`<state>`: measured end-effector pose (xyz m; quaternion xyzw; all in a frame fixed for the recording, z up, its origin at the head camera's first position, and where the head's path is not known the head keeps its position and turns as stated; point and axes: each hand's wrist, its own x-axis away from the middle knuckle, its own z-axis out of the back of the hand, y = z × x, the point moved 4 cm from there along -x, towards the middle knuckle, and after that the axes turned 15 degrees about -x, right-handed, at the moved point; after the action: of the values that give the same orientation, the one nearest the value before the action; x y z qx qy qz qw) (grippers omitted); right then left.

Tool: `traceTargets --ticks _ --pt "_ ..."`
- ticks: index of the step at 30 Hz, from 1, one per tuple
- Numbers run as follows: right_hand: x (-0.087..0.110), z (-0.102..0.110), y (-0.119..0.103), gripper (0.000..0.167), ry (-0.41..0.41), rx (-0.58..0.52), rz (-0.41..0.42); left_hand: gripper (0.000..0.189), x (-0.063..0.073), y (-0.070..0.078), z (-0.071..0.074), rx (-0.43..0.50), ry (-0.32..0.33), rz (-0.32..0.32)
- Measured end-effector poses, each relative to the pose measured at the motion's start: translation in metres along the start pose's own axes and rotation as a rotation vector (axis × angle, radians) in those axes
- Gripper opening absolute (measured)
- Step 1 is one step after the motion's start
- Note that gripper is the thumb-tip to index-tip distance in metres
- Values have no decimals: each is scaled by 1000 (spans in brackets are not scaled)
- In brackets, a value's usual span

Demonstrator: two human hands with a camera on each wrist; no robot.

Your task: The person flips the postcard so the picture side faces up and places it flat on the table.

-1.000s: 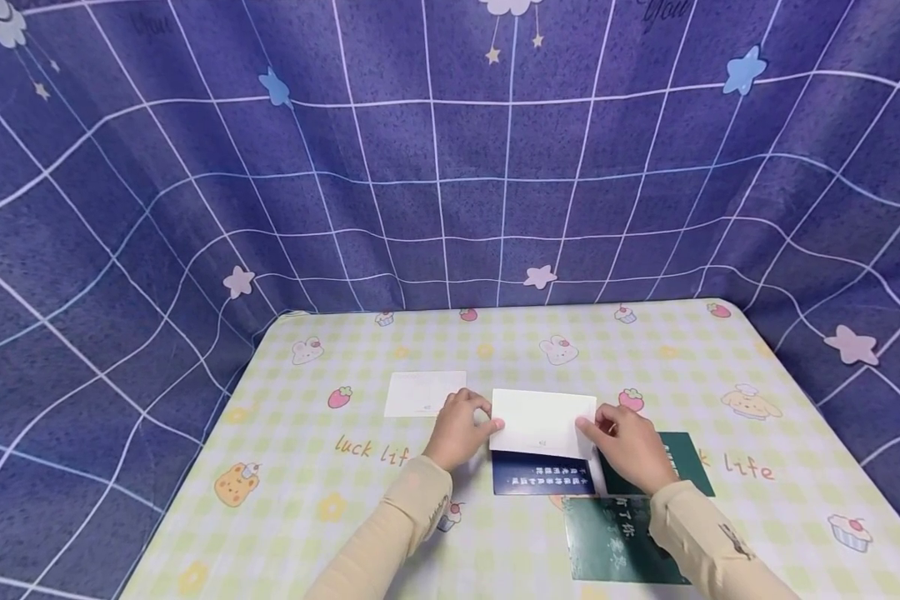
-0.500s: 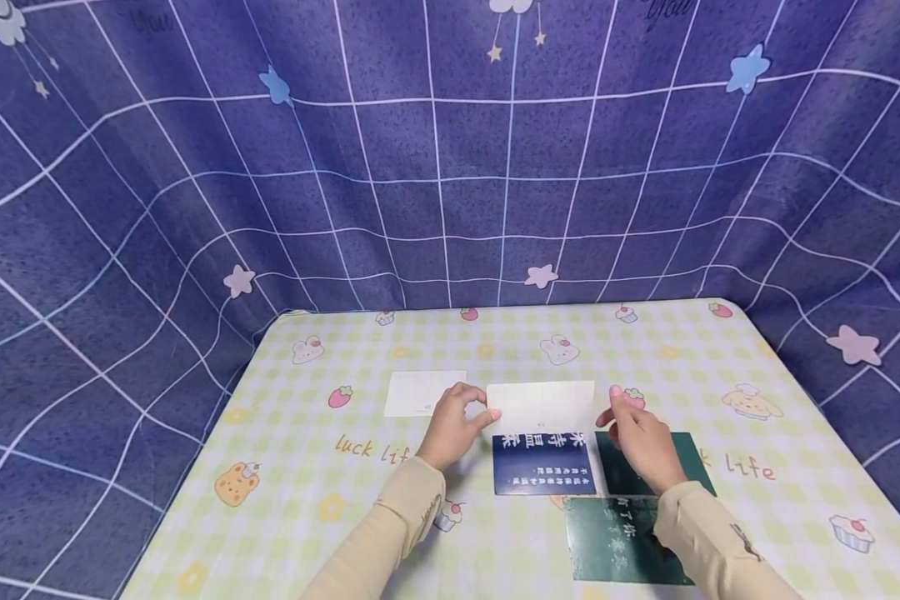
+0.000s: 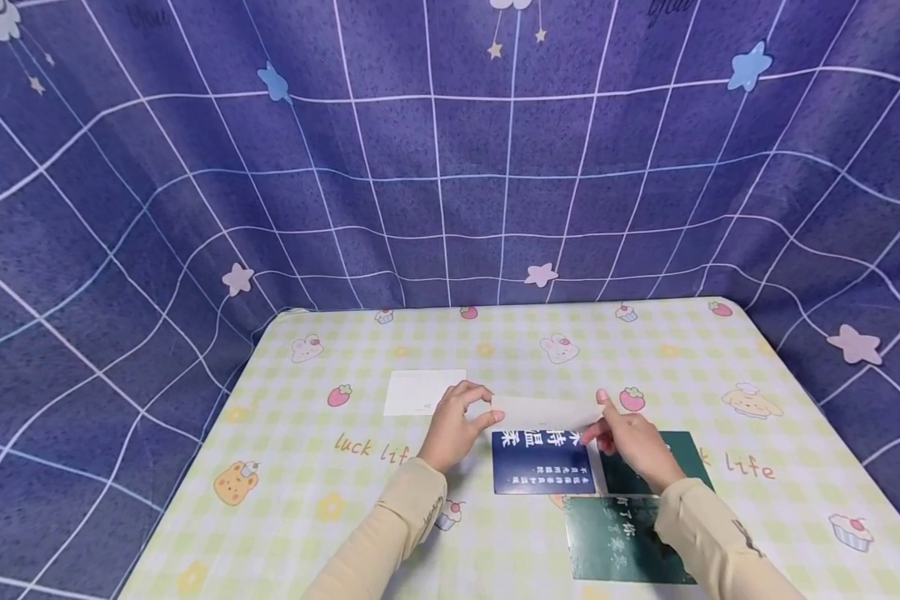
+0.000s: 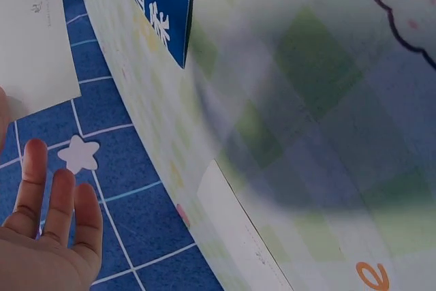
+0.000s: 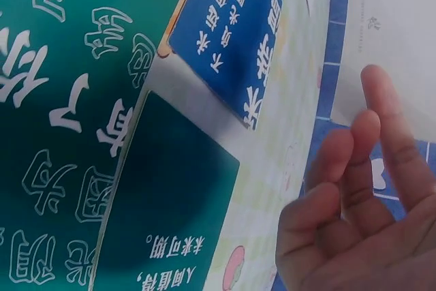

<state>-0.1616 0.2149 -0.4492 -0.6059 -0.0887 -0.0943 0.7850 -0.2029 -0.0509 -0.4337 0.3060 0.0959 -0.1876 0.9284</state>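
Observation:
My left hand [image 3: 452,427] pinches the left end of a white card [image 3: 542,410] between thumb and fingers. The card is raised and tilted, so it looks thin in the head view; the left wrist view shows a small printed mark on its face. At its right end is my right hand [image 3: 636,437], one finger raised and the others loosely bent; in the right wrist view its fingertips overlap the card [image 5: 402,39] with no grip visible. Below the raised card lies a blue card [image 3: 543,473] with white lettering, partly covered at its top edge.
Two dark green cards with lettering lie at the right, an upper one [image 3: 688,461] beside the blue card and a lower one [image 3: 596,550], partly under my right arm. Behind my left hand rests another white card [image 3: 416,392]. A patterned tablecloth [image 3: 270,533] covers the table; a blue grid curtain [image 3: 390,208] hangs behind.
The white card stood with its face showing, then tilted to a thin strip. My right hand let go of its right edge, then came back to that end. My left hand kept hold.

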Motion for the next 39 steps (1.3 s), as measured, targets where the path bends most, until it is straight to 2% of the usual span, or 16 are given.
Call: traceTargets --ticks 8,20,25,30,33,36,39 --pt "3 -3 2 69 -84 -7 52 11 1 -1 3 0 24 1" --pt "6 -1 2 50 -59 -14 56 23 5 -1 0 -22 35 15" --pt "7 -1 3 49 -46 -22 58 22 6 0 -2 -41 29 42" --pt "8 0 3 48 -31 -22 68 23 7 -1 -5 -81 5 93" --pt "8 1 4 46 -21 -22 76 17 8 -2 -7 -100 -24 112" --pt "7 1 4 45 -15 -16 87 10 9 -3 -8 -99 -56 108" --pt "7 1 4 45 -5 -3 96 13 10 -3 -8 -85 -80 98"
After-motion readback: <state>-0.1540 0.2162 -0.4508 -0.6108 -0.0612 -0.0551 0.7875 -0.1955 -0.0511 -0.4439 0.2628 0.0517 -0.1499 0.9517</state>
